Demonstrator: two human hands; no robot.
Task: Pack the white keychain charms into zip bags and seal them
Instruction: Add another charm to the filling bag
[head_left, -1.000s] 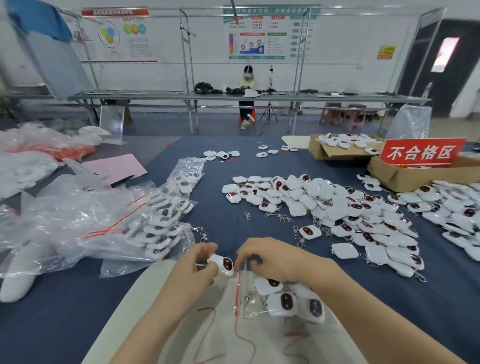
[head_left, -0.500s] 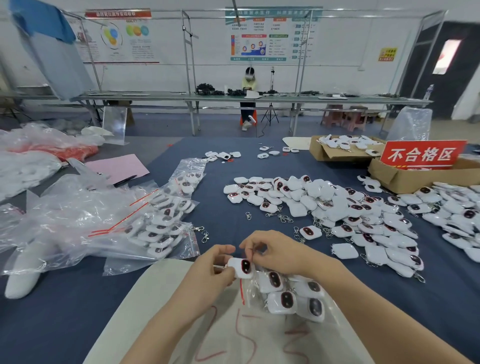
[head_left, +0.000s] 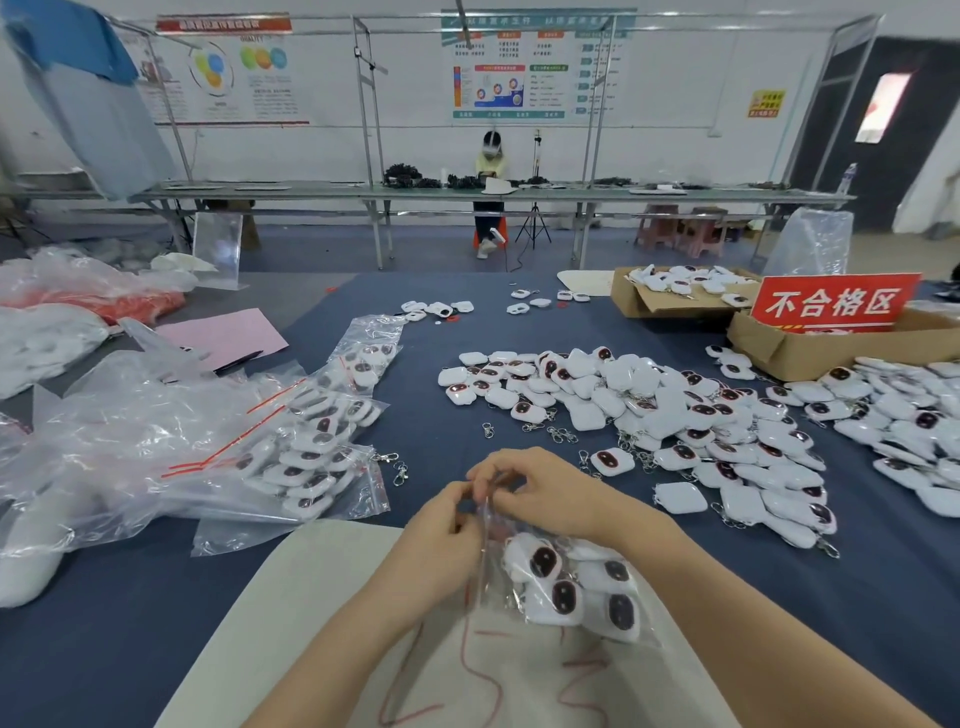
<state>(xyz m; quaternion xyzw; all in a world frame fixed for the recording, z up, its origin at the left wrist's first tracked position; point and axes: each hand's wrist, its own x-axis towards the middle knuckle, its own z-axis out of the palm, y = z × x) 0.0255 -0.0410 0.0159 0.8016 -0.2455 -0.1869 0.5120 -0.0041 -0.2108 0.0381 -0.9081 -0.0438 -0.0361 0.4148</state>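
A clear zip bag (head_left: 571, 587) with a red seal line lies in front of me, holding several white keychain charms with dark oval faces. My left hand (head_left: 441, 540) and my right hand (head_left: 545, 493) meet at the bag's top edge, and both pinch it between fingertips. A big loose pile of white charms (head_left: 649, 405) spreads across the blue table to the right. Filled zip bags (head_left: 311, 447) lie to the left.
A stack of empty zip bags (head_left: 493, 675) lies under my forearms. Two cardboard boxes (head_left: 675, 296) and a red sign (head_left: 831, 304) stand at the back right. Crumpled clear plastic (head_left: 104, 441) covers the left. Loose metal clasps (head_left: 556, 434) lie near my hands. A person sits far behind.
My left hand has pushed the charm it held into the bag. Both hands have since come together at the bag's mouth and pinch its top edge.
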